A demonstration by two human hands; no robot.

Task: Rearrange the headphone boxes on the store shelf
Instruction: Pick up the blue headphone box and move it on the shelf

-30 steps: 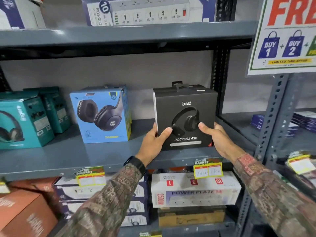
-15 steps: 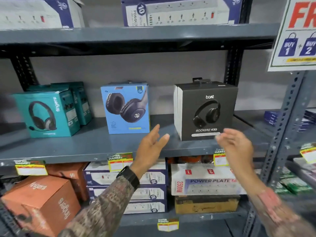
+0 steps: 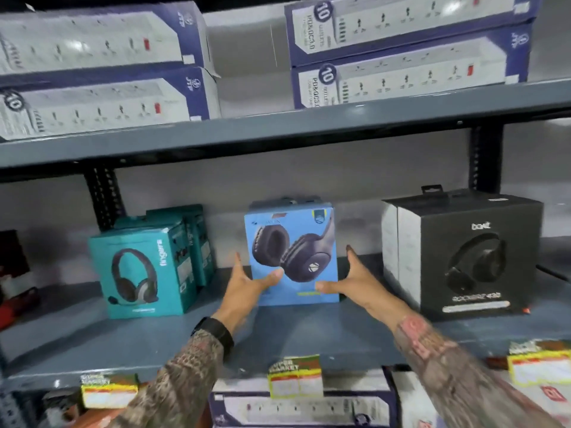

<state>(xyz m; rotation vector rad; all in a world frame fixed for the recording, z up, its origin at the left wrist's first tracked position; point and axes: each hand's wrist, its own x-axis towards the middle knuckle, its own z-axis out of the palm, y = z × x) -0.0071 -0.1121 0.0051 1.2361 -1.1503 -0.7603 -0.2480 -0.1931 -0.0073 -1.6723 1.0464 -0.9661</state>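
Three headphone boxes stand on the grey middle shelf (image 3: 293,335). The blue headphone box (image 3: 293,223) is in the middle, upright and facing me. My left hand (image 3: 247,285) presses its left side with the thumb on the front. My right hand (image 3: 355,281) presses its right side, thumb also on the front. The black headphone box (image 3: 469,257) stands alone to the right, near the shelf's upright. A teal headphone box (image 3: 139,267) stands to the left with more teal boxes (image 3: 197,239) behind it.
White and blue power strip boxes (image 3: 92,72) (image 3: 401,50) are stacked on the shelf above. Yellow price tags (image 3: 295,378) hang on the shelf's front edge. More power strip boxes (image 3: 302,406) lie on the shelf below. A dark red item (image 3: 15,273) sits at far left.
Both hands let go of the black box at the right of the shelf, moved left, and now clasp the blue box. The view has shifted left and up.
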